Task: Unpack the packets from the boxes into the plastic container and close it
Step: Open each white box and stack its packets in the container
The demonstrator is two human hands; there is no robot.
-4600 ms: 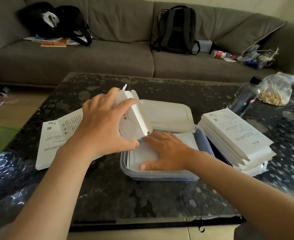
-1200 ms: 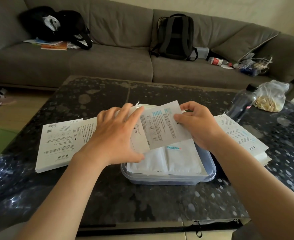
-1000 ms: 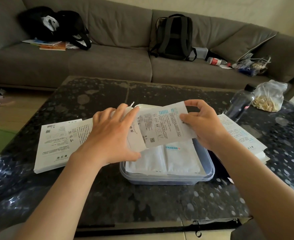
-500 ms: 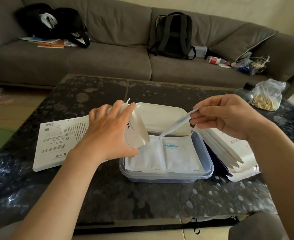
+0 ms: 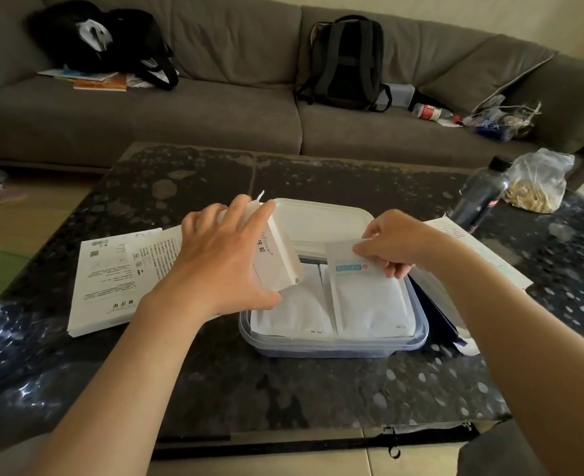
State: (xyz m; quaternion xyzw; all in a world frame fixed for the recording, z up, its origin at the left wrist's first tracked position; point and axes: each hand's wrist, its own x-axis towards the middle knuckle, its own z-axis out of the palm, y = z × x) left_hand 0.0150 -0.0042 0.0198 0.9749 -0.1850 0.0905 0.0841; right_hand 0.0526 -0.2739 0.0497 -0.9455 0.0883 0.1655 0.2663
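A clear plastic container sits mid-table with white packets stacked inside in two columns. My left hand grips a white box, held tilted above the container's left side. My right hand pinches the top edge of a white packet with a blue label, which lies on the right-hand stack. The container's white lid lies flat just behind it.
Flat white boxes lie left of the container, and a stack of boxes lies to its right. A dark bottle and a plastic bag stand at the table's far right. Behind is a sofa with a backpack.
My right hand drew a packet out of the box, swung it to the right, then brought it down onto the right-hand stack in the container. The left hand kept holding the box.
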